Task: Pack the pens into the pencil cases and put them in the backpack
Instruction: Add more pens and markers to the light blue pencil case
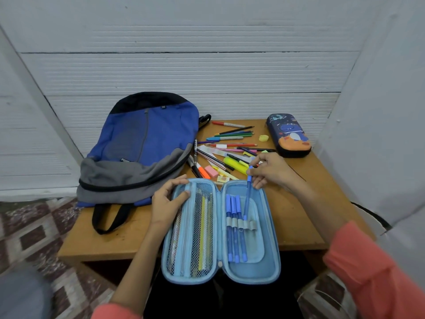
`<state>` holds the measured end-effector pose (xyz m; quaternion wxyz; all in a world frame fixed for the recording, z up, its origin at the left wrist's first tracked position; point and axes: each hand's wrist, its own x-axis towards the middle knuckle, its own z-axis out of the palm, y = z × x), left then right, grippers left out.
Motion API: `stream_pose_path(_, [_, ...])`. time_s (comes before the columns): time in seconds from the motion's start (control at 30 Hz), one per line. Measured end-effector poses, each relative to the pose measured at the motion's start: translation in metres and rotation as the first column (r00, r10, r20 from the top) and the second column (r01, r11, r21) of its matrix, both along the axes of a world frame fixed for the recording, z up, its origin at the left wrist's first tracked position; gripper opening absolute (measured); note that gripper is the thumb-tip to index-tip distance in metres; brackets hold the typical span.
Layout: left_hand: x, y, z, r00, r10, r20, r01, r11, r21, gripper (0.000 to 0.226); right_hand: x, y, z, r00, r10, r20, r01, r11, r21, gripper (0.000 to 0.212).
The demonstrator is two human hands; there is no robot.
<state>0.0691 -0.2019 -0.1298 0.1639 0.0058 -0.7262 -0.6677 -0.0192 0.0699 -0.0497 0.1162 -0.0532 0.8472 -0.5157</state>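
Three blue pens [234,229] sit side by side under the grey elastic loops [252,225] in the right half of the blue pencil case [272,261], which lies open at the near edge of the table [305,203]. I pinch a fourth pen [247,199] near its cap with my right hand [269,171], tilted, its lower end at the next loop; it may be through, but I cannot quite tell. My left hand [167,203] grips the case's far left corner, thumb on the mesh pocket [195,226]. Just beyond the case lies a pile of loose pens and markers [230,143]. To its left rests the backpack [142,143], and at the far right corner a dark pencil case [288,135], closed.
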Motion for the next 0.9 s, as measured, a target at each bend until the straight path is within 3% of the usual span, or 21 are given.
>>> stream_pose_path(0.23, [0.000,0.000,0.000,1.000,0.000,-0.008,0.000,1.000,0.003,0.026,0.017,-0.003,-0.005,0.985,0.129,0.114,-0.134,0.990,0.039,0.021])
stream_pose_path(0.9, [0.001,0.000,0.001,1.000,-0.010,0.009,0.009,1.000,0.024,0.025,0.038,-0.013,-0.020,0.976,0.138,0.168,-0.142,0.990,0.011,0.012])
